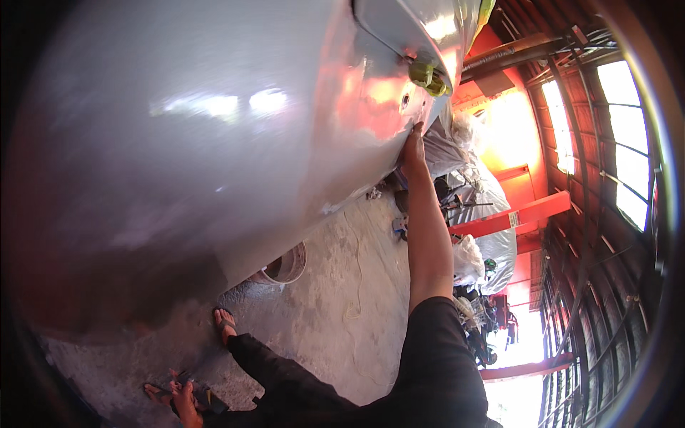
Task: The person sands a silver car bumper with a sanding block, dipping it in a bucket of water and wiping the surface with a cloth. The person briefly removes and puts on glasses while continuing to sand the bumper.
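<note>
A large glossy grey vehicle body panel [214, 164] fills the upper left, with red and white reflections on it. My right arm reaches far out along it. My right hand [412, 151] rests against the panel's edge with its fingers stretched out, just below a small dark hole [405, 100]. Beyond it is a part wrapped in yellow-green covering [428, 77]. At the lower left my left hand [185, 401] hangs low near my sandalled foot, its fingers curled. Something small and dark is at those fingers, too small to name.
A round bucket [291, 265] stands on the concrete floor [335, 285] under the panel. A thin cord [353, 312] runs along the floor. To the right are plastic-covered objects [492, 214], a red beam [514, 216] and piled clutter [485, 321].
</note>
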